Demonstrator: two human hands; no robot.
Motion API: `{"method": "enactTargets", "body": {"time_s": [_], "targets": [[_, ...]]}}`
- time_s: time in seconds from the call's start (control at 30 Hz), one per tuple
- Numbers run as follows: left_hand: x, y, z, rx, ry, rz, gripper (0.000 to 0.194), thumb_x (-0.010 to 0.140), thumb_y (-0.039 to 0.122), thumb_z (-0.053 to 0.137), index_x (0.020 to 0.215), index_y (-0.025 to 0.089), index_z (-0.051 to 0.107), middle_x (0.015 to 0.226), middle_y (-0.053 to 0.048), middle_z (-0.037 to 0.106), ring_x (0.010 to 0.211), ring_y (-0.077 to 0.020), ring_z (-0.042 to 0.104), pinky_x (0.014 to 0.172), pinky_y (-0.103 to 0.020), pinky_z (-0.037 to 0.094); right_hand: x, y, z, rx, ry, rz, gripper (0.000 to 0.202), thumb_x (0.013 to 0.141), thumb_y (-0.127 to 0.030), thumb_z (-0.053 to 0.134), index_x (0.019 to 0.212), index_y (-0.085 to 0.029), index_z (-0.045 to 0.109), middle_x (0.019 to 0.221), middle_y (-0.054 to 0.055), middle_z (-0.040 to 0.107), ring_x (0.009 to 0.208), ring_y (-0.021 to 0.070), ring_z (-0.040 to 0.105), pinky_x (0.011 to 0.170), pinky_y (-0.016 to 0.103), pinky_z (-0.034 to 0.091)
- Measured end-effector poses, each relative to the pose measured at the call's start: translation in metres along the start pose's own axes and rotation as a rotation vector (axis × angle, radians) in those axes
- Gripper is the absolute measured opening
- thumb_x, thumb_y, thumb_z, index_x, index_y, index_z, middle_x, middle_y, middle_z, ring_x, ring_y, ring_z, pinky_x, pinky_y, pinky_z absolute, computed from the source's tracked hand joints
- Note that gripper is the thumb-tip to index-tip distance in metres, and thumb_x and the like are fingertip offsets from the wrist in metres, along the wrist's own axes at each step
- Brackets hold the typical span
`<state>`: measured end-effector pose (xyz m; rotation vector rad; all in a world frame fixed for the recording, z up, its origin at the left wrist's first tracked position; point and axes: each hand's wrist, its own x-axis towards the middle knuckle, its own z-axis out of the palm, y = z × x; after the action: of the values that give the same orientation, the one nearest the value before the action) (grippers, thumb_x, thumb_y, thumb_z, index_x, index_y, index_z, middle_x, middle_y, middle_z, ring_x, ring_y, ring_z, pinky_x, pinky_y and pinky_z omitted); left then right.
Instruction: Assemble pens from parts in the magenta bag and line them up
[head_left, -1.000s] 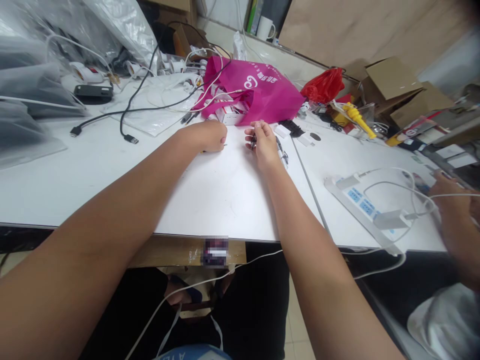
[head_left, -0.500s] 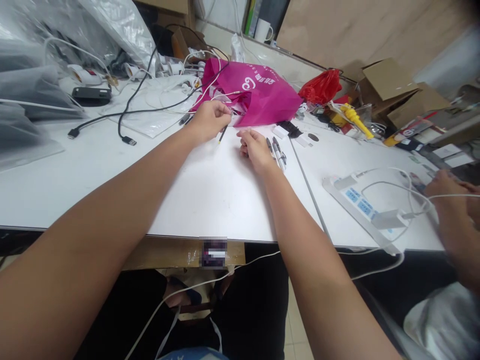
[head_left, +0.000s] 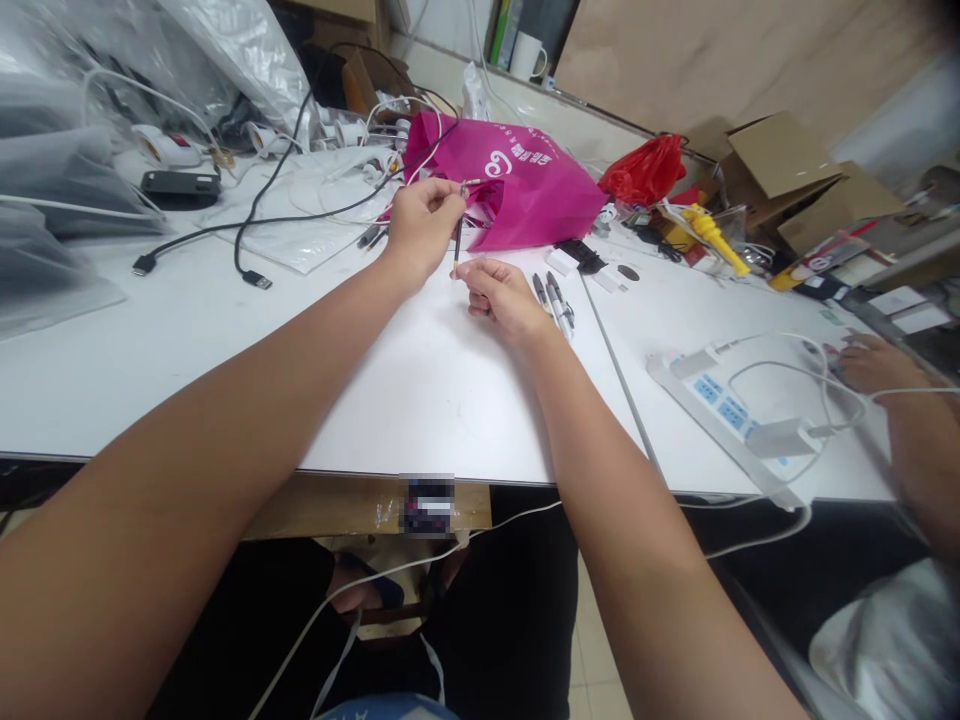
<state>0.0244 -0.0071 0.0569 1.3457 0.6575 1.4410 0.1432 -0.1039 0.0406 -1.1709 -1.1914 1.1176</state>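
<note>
My left hand (head_left: 426, 225) is closed in a pinch on the upper end of a thin pen refill (head_left: 458, 238). Its dark ink tube hangs almost upright above the white table and has a yellowish part near the bottom. At that lower end, the thumb and forefinger of my right hand (head_left: 499, 293) are pinched together on the tip; whatever small part lies between them is hidden. Right of this hand, several pens (head_left: 556, 300) lie side by side. Behind my left hand, a few more dark pens (head_left: 371, 236) rest near the magenta bag (head_left: 536, 205).
A white power strip (head_left: 720, 405) with plugs and cables lies to the right, near a co-worker's hand (head_left: 870, 362). Black cables (head_left: 247, 235) cross the table at left. Farther back are a red plastic bag (head_left: 645, 172), cardboard boxes (head_left: 780, 160) and clear plastic bags (head_left: 225, 70).
The refill has swung more upright, and my left hand has risen slightly. My right hand has shifted left and now meets the refill's lower end. The co-worker's hand has moved outward onto the table.
</note>
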Motion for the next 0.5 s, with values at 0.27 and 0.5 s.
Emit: {"method": "enactTargets", "body": {"time_s": [0.27,0.5], "targets": [[-0.005,-0.001,0.001,0.022,-0.022,-0.017,0.017,0.083,0.04,0.081,0.075,0.036,0.066,0.077,-0.004,0.069,0.098,-0.033,0.069,0.096,-0.054,0.056,0.001,-0.001,0.003,-0.03,0.005,-0.022,0.045,0.099,-0.057,0.092,0.088,-0.022,0.067,0.07,-0.01,0.032,0.058,0.0076,0.027,0.055,0.024,0.034],[-0.01,0.007,0.002,-0.089,-0.048,-0.017,0.018,0.097,0.019,0.075,0.08,0.025,0.073,0.079,-0.003,0.066,0.076,-0.0208,0.059,0.078,-0.041,0.054,0.004,0.003,-0.002,-0.103,0.05,-0.055,0.045,0.101,-0.059,0.089,0.089,-0.021,0.07,0.068,-0.009,0.033,0.058,0.008,0.028,0.056,0.024,0.034]]}}
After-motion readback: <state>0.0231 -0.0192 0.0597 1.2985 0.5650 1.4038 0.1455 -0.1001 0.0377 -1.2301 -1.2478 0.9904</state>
